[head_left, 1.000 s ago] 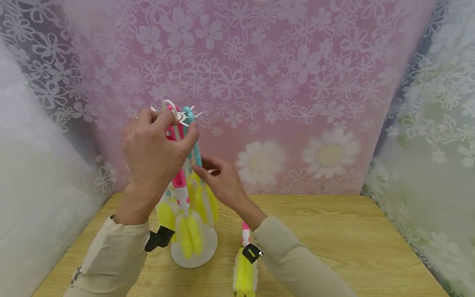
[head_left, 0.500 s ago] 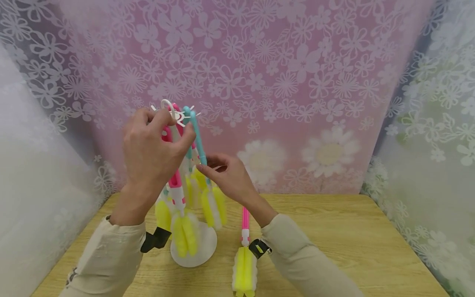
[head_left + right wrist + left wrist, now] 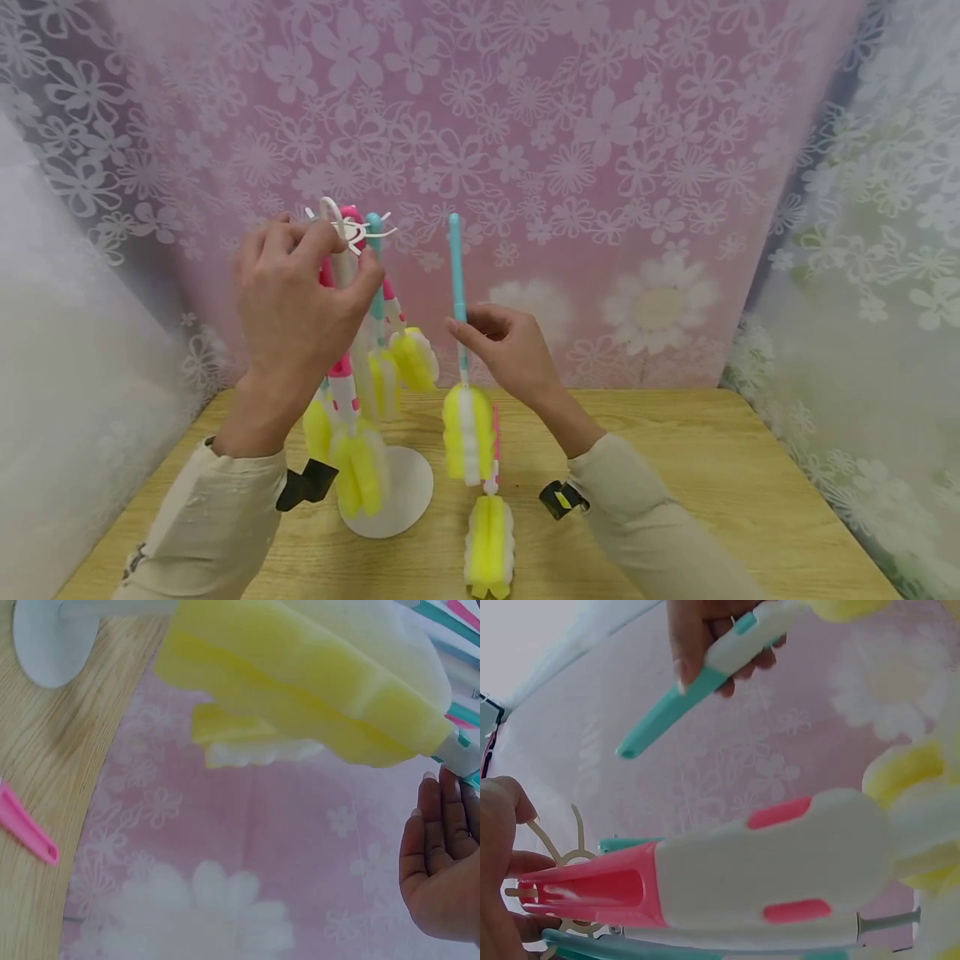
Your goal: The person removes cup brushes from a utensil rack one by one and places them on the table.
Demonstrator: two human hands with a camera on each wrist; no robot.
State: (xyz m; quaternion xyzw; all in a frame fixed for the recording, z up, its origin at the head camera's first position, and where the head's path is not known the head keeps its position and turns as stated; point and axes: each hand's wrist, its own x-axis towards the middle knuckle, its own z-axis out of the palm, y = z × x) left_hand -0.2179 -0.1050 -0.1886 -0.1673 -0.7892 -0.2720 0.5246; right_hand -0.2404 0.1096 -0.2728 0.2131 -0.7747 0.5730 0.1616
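My left hand [image 3: 288,287] grips the top of a white stand [image 3: 408,500], where thin hooks spread around a curved loop. Sponge brushes with yellow and white heads hang there; the nearest has a pink and white handle [image 3: 772,855], large in the left wrist view. My right hand [image 3: 517,350] pinches a teal-handled sponge brush [image 3: 457,267] between thumb and fingers. It is upright, handle end up, right of the stand and apart from it. Its sponge head [image 3: 300,690] fills the upper part of the right wrist view, with my fingers at the white neck.
Another sponge brush [image 3: 489,550] with a pink handle lies on the wooden table [image 3: 637,500], in front of and below the held one. A pink flowered cloth [image 3: 570,150] stands behind the table, with pale flowered sheets at both sides.
My right hand has taken the teal-handled brush off the stand and moved it to the right. My left hand stays at the stand's top, shifting slightly left.
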